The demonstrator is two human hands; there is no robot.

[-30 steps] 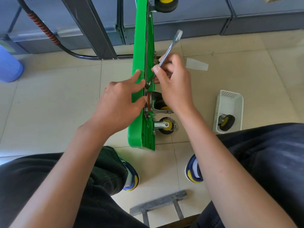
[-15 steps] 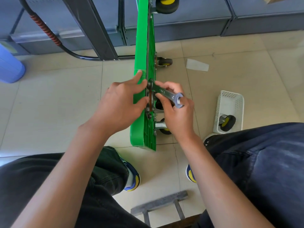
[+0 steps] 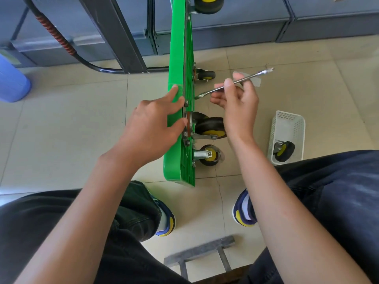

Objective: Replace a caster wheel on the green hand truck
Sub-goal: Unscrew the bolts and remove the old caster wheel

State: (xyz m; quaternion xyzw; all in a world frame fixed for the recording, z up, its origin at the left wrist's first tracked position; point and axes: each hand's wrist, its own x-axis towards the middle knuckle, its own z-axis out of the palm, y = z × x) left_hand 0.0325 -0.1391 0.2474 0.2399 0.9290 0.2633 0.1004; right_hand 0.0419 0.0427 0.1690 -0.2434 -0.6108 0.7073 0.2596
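Head view, from left to right: our left hand lies against the green hand truck, fingers nearly straight and spread, thumb by the caster wheel mounting plate. That truck stands on edge on the floor, its long axis running from 6 to 12 o'clock, wheels facing 3 o'clock. Our right hand pinches the wrench, whose shaft points toward 2 o'clock. At 3 o'clock, a white basket holds another caster.
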